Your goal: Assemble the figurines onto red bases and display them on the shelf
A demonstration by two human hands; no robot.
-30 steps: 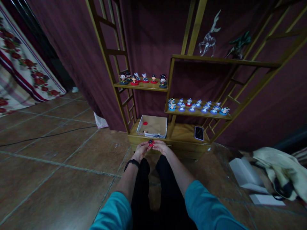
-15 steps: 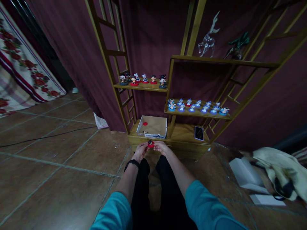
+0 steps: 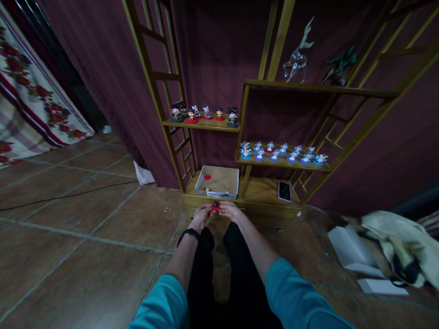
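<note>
Left hand (image 3: 202, 215) and right hand (image 3: 229, 210) pinch a small red-based, black-topped figurine (image 3: 216, 205); slackening could drop it onto near brown floor tiles (image 3: 137, 269).

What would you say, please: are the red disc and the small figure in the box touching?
Apart: the head view shows the bare floor of the box between the red disc and the small figure.

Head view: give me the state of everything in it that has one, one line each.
Left hand: fingers closed on the red-based figurine's edge.
Right hand: fingers closed on its other side.
Red-based figurine: held between the two.
Box: open-topped, red disc and small piece inside.
Phone: lying flat, screen dark.
Left-shelf figures: upright.
Right-shelf figures: upright.
Clear animal ornament: standing.
</note>
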